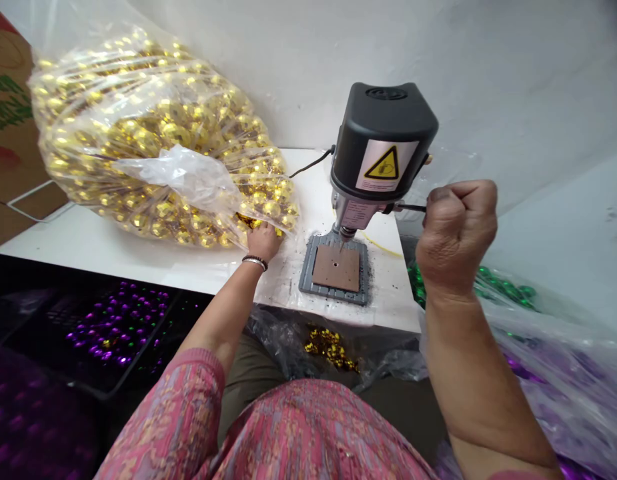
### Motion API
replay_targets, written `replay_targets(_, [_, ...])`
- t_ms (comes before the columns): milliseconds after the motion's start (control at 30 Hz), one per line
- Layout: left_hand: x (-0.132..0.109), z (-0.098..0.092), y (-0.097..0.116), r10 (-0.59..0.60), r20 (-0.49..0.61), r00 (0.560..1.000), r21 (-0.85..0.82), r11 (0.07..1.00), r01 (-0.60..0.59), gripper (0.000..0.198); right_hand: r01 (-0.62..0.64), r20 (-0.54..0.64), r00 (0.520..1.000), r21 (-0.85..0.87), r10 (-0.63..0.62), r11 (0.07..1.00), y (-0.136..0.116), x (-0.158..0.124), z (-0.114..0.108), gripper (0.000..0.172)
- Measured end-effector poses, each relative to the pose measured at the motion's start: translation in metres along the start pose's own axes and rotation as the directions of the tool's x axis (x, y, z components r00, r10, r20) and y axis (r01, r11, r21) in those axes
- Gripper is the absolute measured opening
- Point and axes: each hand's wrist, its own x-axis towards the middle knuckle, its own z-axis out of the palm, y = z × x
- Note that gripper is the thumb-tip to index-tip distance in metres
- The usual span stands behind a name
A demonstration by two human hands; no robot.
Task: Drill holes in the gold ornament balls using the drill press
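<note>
A large clear plastic bag of shiny gold baubles [158, 140] lies on the white table [103, 250]. My left hand [264, 241] reaches to the bag's gathered lower edge, touching the plastic and gold pieces, its fingertips hidden. My right hand [455, 237] is a raised fist at the end of the black feed lever [412, 208] of a small bench drill press [381, 143]. The drill bit [341, 244] points down at a brown square pad with a hole [335, 268], on the press's grey base [308, 267].
Dark debris lies around the press base. A black crate of purple baubles [118, 323] stands low on the left, and a bag of green and purple baubles [548, 353] lies on the right. Gold pieces in a dark bag [331, 348] sit below the table edge. A cardboard box [11, 127] stands behind.
</note>
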Motion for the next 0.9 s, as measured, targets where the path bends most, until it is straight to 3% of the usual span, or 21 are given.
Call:
replay_targets(133, [-0.011,0.009,0.0,0.009,-0.051,0.999,-0.185,0.983,-0.018,0.042,0.02,0.004,1.0,-0.001,-0.02,1.0,-0.001,-0.001,0.0,0.023])
replay_targets(233, [-0.037,0.011,-0.004,0.013,-0.131,0.991,-0.481,0.873,-0.075,0.048,0.029,0.001,1.0,-0.004,-0.029,1.0,-0.002,-0.002,0.001,0.022])
replay_targets(333, [-0.072,0.009,-0.003,-0.03,-0.116,0.993,-0.758,0.649,-0.069,0.059,0.048,0.0,0.999,-0.012,-0.048,0.999,-0.002,-0.002,0.001,0.022])
replay_targets(400, [-0.092,0.007,0.003,0.03,-0.024,0.999,-0.903,0.428,-0.035,0.063,0.062,-0.006,0.998,-0.02,-0.062,0.998,-0.002,-0.002,0.001,0.023])
replay_targets(500, [-0.107,0.005,0.017,0.188,0.191,0.963,-0.981,0.068,0.181,0.059,0.081,-0.01,0.997,-0.012,-0.081,0.997,-0.001,-0.002,0.002,0.023])
replay_targets(600, [-0.106,0.004,0.031,0.253,0.378,0.89,-0.903,-0.111,0.415,0.051,0.099,0.008,0.995,0.002,-0.099,0.995,0.0,-0.002,0.001,0.023])
replay_targets(667, [-0.102,0.004,0.039,0.26,0.452,0.854,-0.862,-0.118,0.492,0.048,0.098,0.032,0.995,-0.012,-0.097,0.995,0.001,-0.003,0.0,0.024])
replay_targets(733, [-0.096,0.005,0.046,0.253,0.467,0.847,-0.864,-0.072,0.498,0.047,0.078,0.061,0.995,-0.036,-0.076,0.996,0.002,-0.004,-0.001,0.024])
replay_targets(900, [-0.081,0.011,0.065,0.141,0.351,0.926,-0.926,0.198,0.321,0.052,0.054,0.11,0.993,-0.053,-0.048,0.997,0.003,-0.001,0.0,0.024])
